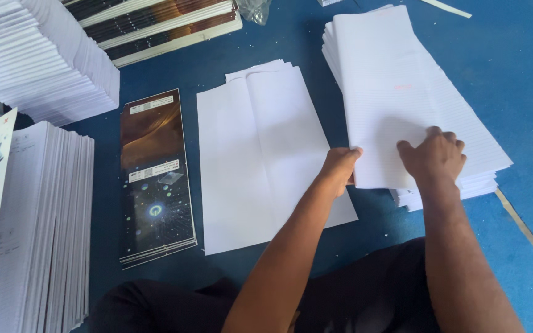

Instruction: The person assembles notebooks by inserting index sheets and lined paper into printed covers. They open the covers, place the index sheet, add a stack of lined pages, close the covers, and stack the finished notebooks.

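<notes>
Now, both hands (left hand [338, 168], right hand [433, 155]) on ruled paper stack [402, 92]

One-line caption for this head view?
Both hands, left hand and right hand, grip the near edge of a ruled paper stack on blue floor.

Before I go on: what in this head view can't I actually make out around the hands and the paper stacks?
- Left hand: its fingertips curl under the edge of the ruled sheet stack, so the grip is hidden.
- Right hand: fingers fold down onto the paper; whether they pinch a sheet cannot be told.
- Sheet counts in the ruled stack and the plain white sheets: too fine.
- Bound stacks on the left: cut off by the frame edge.
- Faint pink mark on the top sheet: too small.
</notes>
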`<state>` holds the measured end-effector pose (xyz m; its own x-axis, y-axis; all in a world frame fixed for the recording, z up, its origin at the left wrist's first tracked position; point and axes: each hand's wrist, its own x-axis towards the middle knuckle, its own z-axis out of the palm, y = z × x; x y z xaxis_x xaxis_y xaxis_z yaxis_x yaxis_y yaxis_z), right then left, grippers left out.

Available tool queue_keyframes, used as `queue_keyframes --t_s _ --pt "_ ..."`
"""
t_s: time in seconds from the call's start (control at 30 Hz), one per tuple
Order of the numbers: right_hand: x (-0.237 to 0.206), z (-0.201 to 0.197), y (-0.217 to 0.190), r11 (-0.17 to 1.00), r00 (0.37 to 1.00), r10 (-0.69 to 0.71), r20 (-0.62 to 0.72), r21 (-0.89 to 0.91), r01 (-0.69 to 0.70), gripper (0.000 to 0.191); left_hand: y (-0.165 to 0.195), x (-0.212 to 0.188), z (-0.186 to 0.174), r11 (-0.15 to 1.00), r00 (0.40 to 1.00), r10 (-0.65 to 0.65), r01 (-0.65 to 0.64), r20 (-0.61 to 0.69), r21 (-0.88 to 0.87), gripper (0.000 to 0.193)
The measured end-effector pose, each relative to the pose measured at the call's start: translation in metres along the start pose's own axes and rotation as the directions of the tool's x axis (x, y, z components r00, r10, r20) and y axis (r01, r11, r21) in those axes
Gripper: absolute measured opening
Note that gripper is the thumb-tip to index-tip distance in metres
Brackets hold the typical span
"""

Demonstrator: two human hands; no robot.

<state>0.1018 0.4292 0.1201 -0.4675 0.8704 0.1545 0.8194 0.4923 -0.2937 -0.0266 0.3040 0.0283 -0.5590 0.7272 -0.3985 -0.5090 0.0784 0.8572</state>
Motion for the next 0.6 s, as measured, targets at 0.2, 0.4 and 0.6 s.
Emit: queue_keyframes --t_s 0.2,0.4,0.6 --pt "0.014 -0.002 0.008 0.989 0.985 0.146 0.096 -0.014 -0.146 0.084 0.008 -0.020 -0.018 0.999 0.998 0.026 -0.028 0.059 0.045 0.041" --pt "0.008 -0.010 0.005 0.987 0.974 0.109 0.198 0.097 -0.130 0.083 0.025 -0.051 -0.047 0.998 0.997 -0.060 0.059 0.047 0.033 0.044" --pt "0.000 -0.024 -0.009 0.837 0.924 0.150 0.352 0.452 -0.309 0.071 0.034 -0.076 -0.067 0.986 0.988 -0.153 0.154 -0.016 0.071 0.049"
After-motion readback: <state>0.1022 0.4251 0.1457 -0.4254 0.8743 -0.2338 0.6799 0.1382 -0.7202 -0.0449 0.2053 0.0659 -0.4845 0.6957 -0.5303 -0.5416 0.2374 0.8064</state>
